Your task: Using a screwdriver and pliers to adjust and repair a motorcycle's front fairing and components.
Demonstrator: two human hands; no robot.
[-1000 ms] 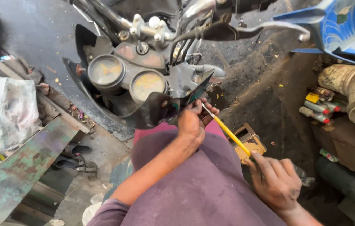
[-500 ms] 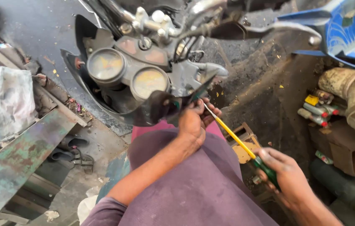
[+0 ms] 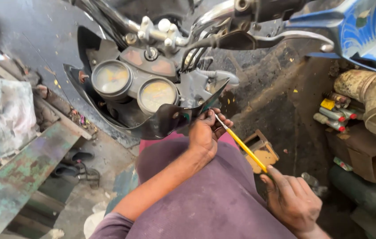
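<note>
Two hands: your left hand (image 3: 204, 132) pinches the screwdriver (image 3: 241, 144) tip at the cowl (image 3: 170, 119).
Right hand (image 3: 292, 201): fingers closed round its handle.
Handling: likely light, stiff; hold handle.

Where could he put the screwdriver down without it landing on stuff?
Bare floor lies between the wooden box and the cans. Another bare patch is by the sandals, near the green plank. The right side, around the pipe, is crowded.

left hand (image 3: 205, 132) curled forward, right hand (image 3: 292, 201) gripping low, fingers closed
</note>
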